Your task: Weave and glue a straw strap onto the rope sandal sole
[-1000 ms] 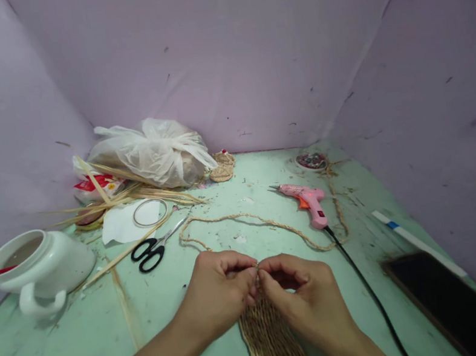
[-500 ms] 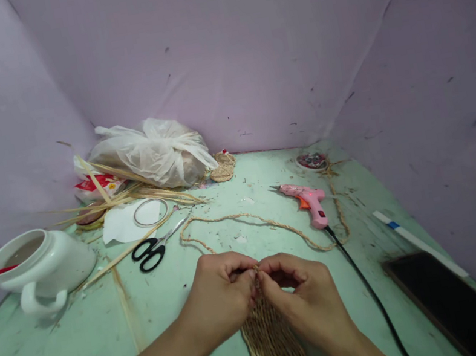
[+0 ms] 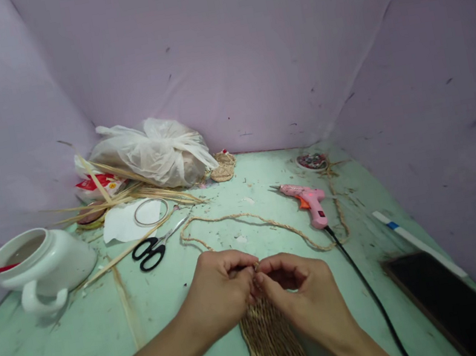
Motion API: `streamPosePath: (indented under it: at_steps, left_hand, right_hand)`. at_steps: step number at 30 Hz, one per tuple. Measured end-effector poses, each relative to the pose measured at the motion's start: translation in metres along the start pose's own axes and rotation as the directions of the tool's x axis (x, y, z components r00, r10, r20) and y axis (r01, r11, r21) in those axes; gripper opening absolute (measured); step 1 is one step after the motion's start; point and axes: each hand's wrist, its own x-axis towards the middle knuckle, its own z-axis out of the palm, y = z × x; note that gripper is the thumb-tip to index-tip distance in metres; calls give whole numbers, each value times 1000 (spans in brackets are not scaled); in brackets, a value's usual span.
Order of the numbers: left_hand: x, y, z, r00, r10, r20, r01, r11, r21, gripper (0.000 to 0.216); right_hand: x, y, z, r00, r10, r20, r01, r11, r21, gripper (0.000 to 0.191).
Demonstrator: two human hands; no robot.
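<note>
My left hand (image 3: 222, 294) and my right hand (image 3: 307, 294) meet fingertip to fingertip at the far end of a long sole-shaped piece of coiled straw cord (image 3: 274, 346). Both are closed in a pinch. A small bit of cord pokes up between the fingertips; the rest of the grip is hidden by the fingers. Beyond the left hand, a loose braided straw cord (image 3: 268, 221) runs across the table in a long curve toward the right. A pink glue gun (image 3: 309, 199) lies on its side past my right hand.
Black-handled scissors (image 3: 154, 251) and a tape ring (image 3: 148, 212) lie left of centre. A white pot (image 3: 64, 264) with a red stick stands far left. Straw strips and a plastic bag (image 3: 155, 152) are at the back. A dark flat slab (image 3: 448, 300) and the glue gun's cable (image 3: 367, 281) lie right.
My fingertips have shifted very slightly at the end of the straw piece, still pinching. Everything else on the table stays where it was.
</note>
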Motion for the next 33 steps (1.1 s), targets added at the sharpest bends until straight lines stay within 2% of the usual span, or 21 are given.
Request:
streamPosePath:
  at_steps: [4,11,13,16,23,28,33]
  left_hand:
    - [-2,0,1,1000,-21,-8,21,999,24,17]
    - [-3,-2,-3,997,24,76,-32,995,96,19]
    - [-2,-1,-5,998,57,31,-61,984,166,22]
    - [-1,0,-8,992,117,-48,-96,944,315,18]
    - [-5,3,-9,964,259,64,-257,834,488,21]
    - [-8,6,-11,943,311,114,-317,747,585,22]
    - [-10,9,-13,933,329,148,-344,689,638,20]
  right_hand:
    - [0,1,1,999,20,-37,-21,1000,-20,12]
    - [0,-1,-1,998,-9,-57,8,1000,-19,12]
    - [1,-1,-1,997,-15,-81,11,999,-49,11]
    - [0,-1,-2,995,-24,-96,15,996,-89,12]
    - [-1,1,-5,991,-129,-23,125,983,-136,13]
    - [-1,3,-5,971,-234,46,238,947,-214,12]
    - [-3,3,-4,964,-258,58,265,937,-227,14]
